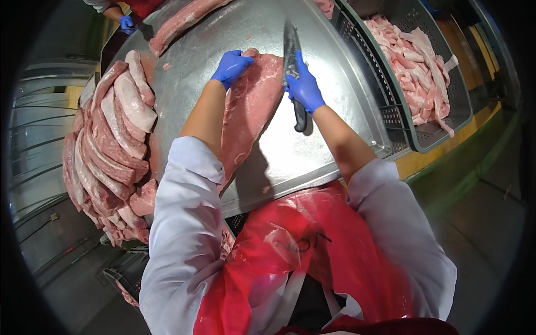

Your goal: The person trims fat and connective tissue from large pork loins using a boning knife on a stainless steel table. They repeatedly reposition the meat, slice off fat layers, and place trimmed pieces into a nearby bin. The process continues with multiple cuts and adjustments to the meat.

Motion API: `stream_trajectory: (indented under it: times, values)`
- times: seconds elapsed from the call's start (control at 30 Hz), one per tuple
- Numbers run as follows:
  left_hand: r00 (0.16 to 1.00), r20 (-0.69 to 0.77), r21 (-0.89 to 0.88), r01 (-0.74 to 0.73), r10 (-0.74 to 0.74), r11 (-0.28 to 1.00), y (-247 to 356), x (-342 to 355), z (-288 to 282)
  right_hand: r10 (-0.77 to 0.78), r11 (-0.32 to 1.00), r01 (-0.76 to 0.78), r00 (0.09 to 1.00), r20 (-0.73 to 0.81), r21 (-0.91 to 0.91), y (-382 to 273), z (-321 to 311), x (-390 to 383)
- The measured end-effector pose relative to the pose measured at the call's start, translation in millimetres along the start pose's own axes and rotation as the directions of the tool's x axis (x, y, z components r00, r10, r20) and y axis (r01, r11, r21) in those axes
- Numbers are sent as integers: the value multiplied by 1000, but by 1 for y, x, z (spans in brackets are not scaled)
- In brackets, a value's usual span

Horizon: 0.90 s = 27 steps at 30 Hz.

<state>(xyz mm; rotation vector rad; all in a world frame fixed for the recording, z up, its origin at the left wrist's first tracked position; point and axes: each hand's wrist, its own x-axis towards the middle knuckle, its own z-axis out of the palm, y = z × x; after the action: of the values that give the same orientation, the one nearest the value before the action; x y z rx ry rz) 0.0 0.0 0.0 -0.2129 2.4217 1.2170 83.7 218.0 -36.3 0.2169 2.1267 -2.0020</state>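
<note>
A long slab of raw pink meat (251, 106) lies on the steel table (312, 151) in front of me. My left hand (230, 67), in a blue glove, presses on the slab's far end. My right hand (304, 86), also gloved blue, grips a knife (291, 50) with a black handle. The dark blade points away from me and rests against the slab's right far edge.
Several raw meat slabs (111, 145) are stacked along the table's left edge. A grey plastic crate (402, 117) holding pale fat trimmings (419, 67) stands on the right. Another long cut (178, 22) lies at the far side, near another person's blue-gloved hand (127, 23).
</note>
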Motion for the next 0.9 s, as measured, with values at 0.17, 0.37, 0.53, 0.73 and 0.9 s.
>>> stream_trajectory:
  times: [0.17, 0.37, 0.53, 0.73, 0.9]
  values:
    - [951, -138, 338, -217, 276, 916, 4, -7, 5, 89, 991, -72, 984, 157, -110, -21, 31, 42]
    - [947, -250, 130, -175, 203, 976, -13, 3, -5, 335, 923, -131, 739, 585, -362, -43, -24, -52]
    - [901, -164, 9, -405, 401, 914, 5, -18, -16, 219, 901, 36, 822, 525, -433, -33, 39, 11]
    - [895, -282, -257, -418, 346, 871, 9, -54, -59, 358, 889, 8, 611, 706, -458, -54, -3, -74]
    - [833, -339, -215, -521, 437, 826, 27, -97, -79, 338, 914, -56, 652, 679, -401, -42, 65, -49]
